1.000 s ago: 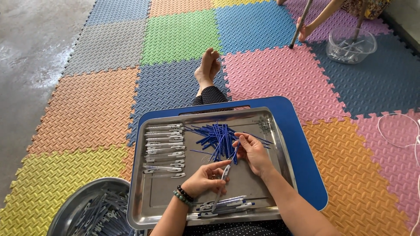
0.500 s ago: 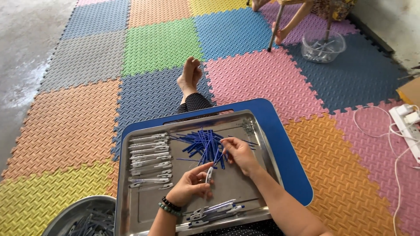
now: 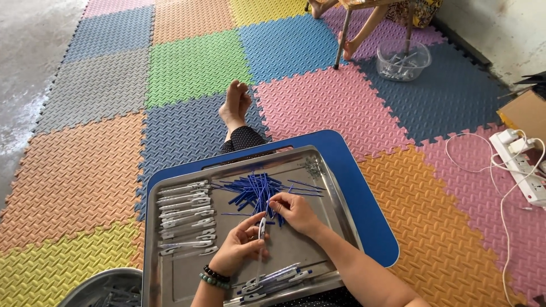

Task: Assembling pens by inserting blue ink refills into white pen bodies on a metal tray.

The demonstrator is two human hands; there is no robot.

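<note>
- Colourful foam puzzle mats (image 3: 187,68) cover the floor, with squares of green, pink, blue, orange and yellow.
- At the bottom middle of the frame, a shiny metal tray (image 3: 335,204) lies on a blue board (image 3: 364,187).
- A pile of thin blue pen refills (image 3: 259,190) lies in the upper middle of the tray.
- The right hand (image 3: 293,211) is at the lower edge of that pile. Its fingertips are pressed together, pinching a blue refill.
- The left hand (image 3: 242,245) is just below and to the left, near the right hand. It holds a clear pen barrel (image 3: 261,227) upright between thumb and fingers. A bead bracelet (image 3: 213,276) is on its wrist.
- A row of white and clear pen barrels (image 3: 185,219) lies along the left side of the tray.
- More pens with blue inside (image 3: 273,278) lie at the bottom edge of the tray.
- The person's bare foot (image 3: 236,105) rests on the mat above the tray.
- A round metal bowl (image 3: 96,284) sits at the lower left corner.
- A clear plastic tub (image 3: 404,59) stands at the upper right, beside a stool leg (image 3: 341,40) and another person's foot (image 3: 344,48).
- A white power strip (image 3: 520,165) with thin cables lies at the right edge, near a cardboard box (image 3: 526,111).
</note>
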